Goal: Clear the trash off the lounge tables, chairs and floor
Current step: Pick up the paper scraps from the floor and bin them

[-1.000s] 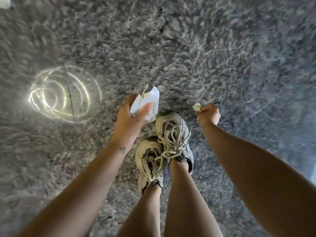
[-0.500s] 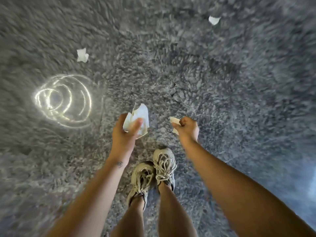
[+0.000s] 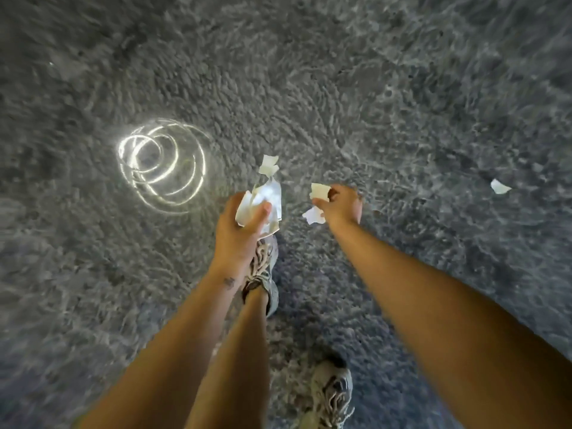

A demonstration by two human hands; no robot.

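Note:
I look straight down at a grey shaggy carpet [image 3: 340,103]. My left hand [image 3: 238,233] grips a bunch of crumpled white paper [image 3: 263,202] in front of me. My right hand [image 3: 342,205] pinches a small white paper scrap [image 3: 318,191] between thumb and fingers, and a second white piece [image 3: 313,215] shows just below the thumb. One loose paper scrap [image 3: 268,165] lies on the carpet just beyond the left hand's bunch. Another scrap [image 3: 499,186] lies on the carpet far to the right.
A bright patch of curled light rings [image 3: 162,164] falls on the carpet to the left of my hands. My two feet in pale laced sneakers stand below, one [image 3: 263,267] under the left hand, the other [image 3: 331,394] further back.
The view has moved forward across the carpet. The two scraps on the floor have come much closer. My feet have stepped apart, and both hands keep hold of their paper.

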